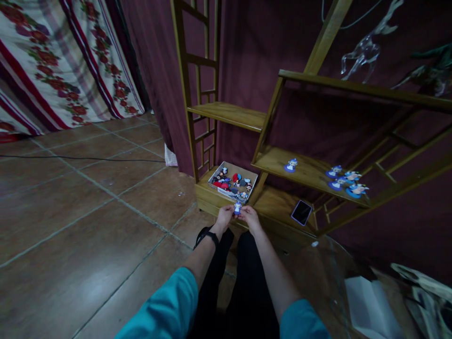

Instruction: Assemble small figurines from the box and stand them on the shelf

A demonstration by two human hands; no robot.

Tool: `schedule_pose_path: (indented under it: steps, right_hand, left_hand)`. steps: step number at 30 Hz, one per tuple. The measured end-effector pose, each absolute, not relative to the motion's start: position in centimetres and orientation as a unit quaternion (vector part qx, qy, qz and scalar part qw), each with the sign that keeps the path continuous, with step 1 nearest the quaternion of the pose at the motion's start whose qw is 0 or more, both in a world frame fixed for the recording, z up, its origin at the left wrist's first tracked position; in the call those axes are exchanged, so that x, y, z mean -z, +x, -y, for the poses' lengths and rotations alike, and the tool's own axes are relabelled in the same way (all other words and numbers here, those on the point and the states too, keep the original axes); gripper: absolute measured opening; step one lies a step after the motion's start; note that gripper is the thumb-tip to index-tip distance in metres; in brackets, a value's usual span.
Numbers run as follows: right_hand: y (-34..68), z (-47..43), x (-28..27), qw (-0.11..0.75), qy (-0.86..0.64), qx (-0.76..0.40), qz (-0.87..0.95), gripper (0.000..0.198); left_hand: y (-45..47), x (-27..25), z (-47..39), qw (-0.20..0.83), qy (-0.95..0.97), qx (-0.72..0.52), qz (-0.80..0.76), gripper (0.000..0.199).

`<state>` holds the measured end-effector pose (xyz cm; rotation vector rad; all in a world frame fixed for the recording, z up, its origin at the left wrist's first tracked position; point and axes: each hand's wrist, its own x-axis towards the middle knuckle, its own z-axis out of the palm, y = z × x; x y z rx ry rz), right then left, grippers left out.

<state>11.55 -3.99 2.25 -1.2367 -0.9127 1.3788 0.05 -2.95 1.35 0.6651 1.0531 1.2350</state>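
Between my two hands is a small figurine (238,207) in white and blue-purple, upright on a round purple base. My left hand (225,216) pinches the base from the left, and my right hand (250,216) pinches it from the right. Just beyond my fingers, a shallow cardboard box (213,181) holds several small figurines in red, black, blue and white. On the shelf to the right stands a similar purple-based figurine (291,165). Farther right along that shelf is a group of several more, among them a figurine on a light-blue base (357,189).
A wooden display rack (226,114) rises ahead, with uprights and lattice. On its lower board lies a phone or tablet (302,212). A clear deer-like ornament (363,54) stands on the upper shelf. A dark cable (81,158) crosses the tiled floor; a white box-like object (370,301) sits lower right.
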Motion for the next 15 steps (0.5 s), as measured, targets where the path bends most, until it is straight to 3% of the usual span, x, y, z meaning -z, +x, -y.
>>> schedule_pose_path:
  steps: [15]
  right_hand:
    - [12.09,3.74,-2.23,0.506,-0.483,-0.614,0.366,0.034]
  left_hand:
    - [0.09,-1.55,3.15,0.655,0.290,-0.533,-0.450,0.030]
